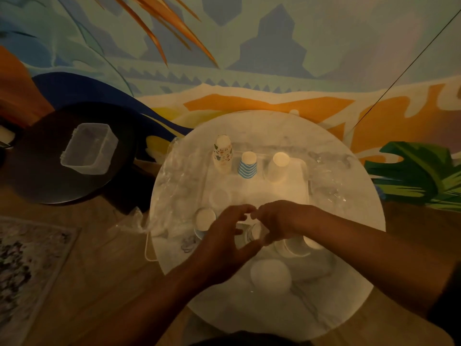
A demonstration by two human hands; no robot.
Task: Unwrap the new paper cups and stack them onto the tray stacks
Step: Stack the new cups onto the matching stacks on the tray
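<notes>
Sitting far left on a dark round side table (37,176) is a clear plastic container (88,149). Crumpled plastic wrap (172,186) is lying along the left edge of the round marble tabletop (249,318). On the white tray (303,171), three upside-down stacks are standing in a row: patterned cups (222,154), blue-striped cups (247,164), plain white cups (278,168). Left hand (224,243) and right hand (277,221) are meeting near the tabletop's front, fingers curled, both pinching a wrapped cup sleeve (252,233); grip is narrow, detail blurred. More white cups (299,243) are lying just right of the hands.
</notes>
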